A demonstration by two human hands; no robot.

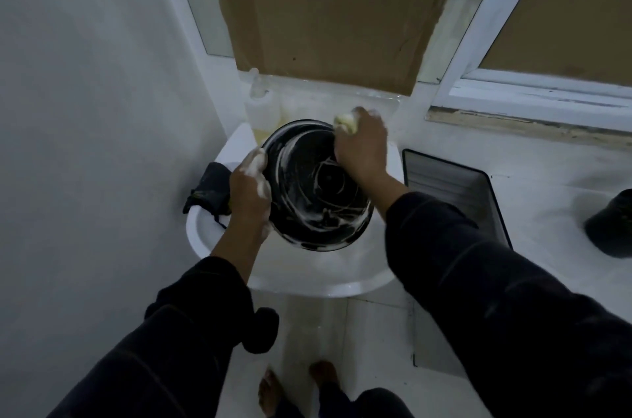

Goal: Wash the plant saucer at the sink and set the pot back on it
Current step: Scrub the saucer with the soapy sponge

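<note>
Holding the round black plastic plant saucer [316,185] tilted above the white ceramic sink [307,267], we see it covered with streaks of white foam on its inner side. Our left hand [249,188] grips the left rim of the saucer, the fingers curled around the edge and wet with soap. Our right hand [362,144] is clenched around a small yellow-green sponge [346,122], which presses at the far right part of the rim. Both arms wear dark long sleeves [478,281].

On the left edge of the sink a dark crumpled cloth [210,192] hangs over the rim, just beside our left hand. At the far left corner of the sink stands a clear plastic bottle [261,106] with yellowish liquid. Behind the sink a brown cardboard sheet [325,7] leans on the white-framed window. To the right of the sink, a dark-framed ribbed panel [451,192] lies on the white surface, and a black rounded object [612,226] sits at the right edge of the view; we cannot tell what it is. Below, our bare feet [270,393] stand on the pale floor.
</note>
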